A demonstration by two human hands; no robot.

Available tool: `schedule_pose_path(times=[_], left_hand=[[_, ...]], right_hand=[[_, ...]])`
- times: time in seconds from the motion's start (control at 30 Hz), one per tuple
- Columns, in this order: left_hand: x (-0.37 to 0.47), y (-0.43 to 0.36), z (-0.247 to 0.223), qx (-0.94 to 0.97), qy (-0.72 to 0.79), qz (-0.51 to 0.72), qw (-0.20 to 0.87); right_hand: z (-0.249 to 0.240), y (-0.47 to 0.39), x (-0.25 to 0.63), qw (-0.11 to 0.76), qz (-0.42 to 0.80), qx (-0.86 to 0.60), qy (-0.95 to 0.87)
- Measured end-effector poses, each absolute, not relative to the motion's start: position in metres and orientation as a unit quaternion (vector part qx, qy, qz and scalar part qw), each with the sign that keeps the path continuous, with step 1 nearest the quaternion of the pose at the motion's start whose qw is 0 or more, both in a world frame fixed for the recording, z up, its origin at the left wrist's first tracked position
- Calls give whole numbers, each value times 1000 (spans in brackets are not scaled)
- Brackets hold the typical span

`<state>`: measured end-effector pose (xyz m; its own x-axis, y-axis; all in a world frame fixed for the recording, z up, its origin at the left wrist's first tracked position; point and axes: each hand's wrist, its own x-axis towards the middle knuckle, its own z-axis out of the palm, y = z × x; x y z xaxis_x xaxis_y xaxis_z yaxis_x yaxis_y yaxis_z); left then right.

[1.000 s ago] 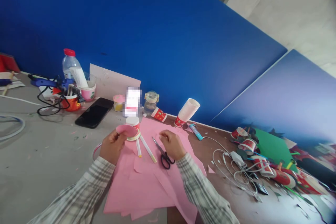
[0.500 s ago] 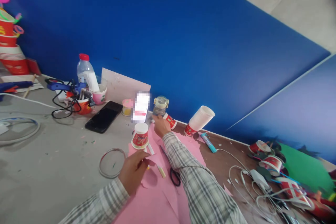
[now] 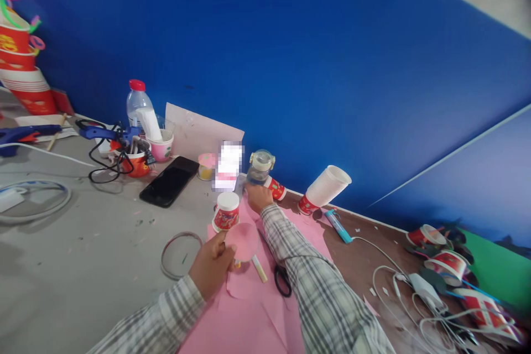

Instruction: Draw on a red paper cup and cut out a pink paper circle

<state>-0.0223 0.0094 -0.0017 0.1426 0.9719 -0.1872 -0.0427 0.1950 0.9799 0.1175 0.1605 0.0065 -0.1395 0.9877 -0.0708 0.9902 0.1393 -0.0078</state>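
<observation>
My left hand [image 3: 213, 263] pinches a round pink paper disc [image 3: 243, 241] by its left edge, just in front of a red paper cup [image 3: 226, 218] topped in white. My right hand [image 3: 259, 197] reaches far forward with its fingers curled closed, beside a clear lidded jar [image 3: 259, 168] and a red cup lying on its side [image 3: 276, 188]. What those fingers hold, if anything, is hidden. Under my forearms lies pink paper [image 3: 249, 321]. Black-handled scissors [image 3: 282, 281] and a pale stick [image 3: 260, 269] rest on it.
A black phone [image 3: 169, 181] and a cable loop [image 3: 166, 257] lie left. A tilted stack of white cups [image 3: 327, 187] stands at the wall, near a turquoise tool [image 3: 338, 227]. Tangled white cables [image 3: 423, 290] lie right. A cup of tools [image 3: 136, 161] is back left.
The pink paper in my left hand has turned from edge-on to show its round face. My right hand stays stretched toward the jar. The whole view has shifted slightly.
</observation>
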Motion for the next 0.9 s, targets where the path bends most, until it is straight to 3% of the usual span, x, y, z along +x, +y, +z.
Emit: schedule_pose_path(times=[0.27,0.53,0.7,0.9], left_hand=[[-21,7,-8,483,512,424,570],[-21,10,-15,487,507,431,566],[-20,10,-15,493,509,434,556],[-20,9,-14,481,499,446,567]], right_hand=[[9,155,122,11,-9,645,764],[-2,147,127,-70,-55,648,756],[-7,145,131,-174,-153,659,716],[5,132,142,-396,-325,622,592]])
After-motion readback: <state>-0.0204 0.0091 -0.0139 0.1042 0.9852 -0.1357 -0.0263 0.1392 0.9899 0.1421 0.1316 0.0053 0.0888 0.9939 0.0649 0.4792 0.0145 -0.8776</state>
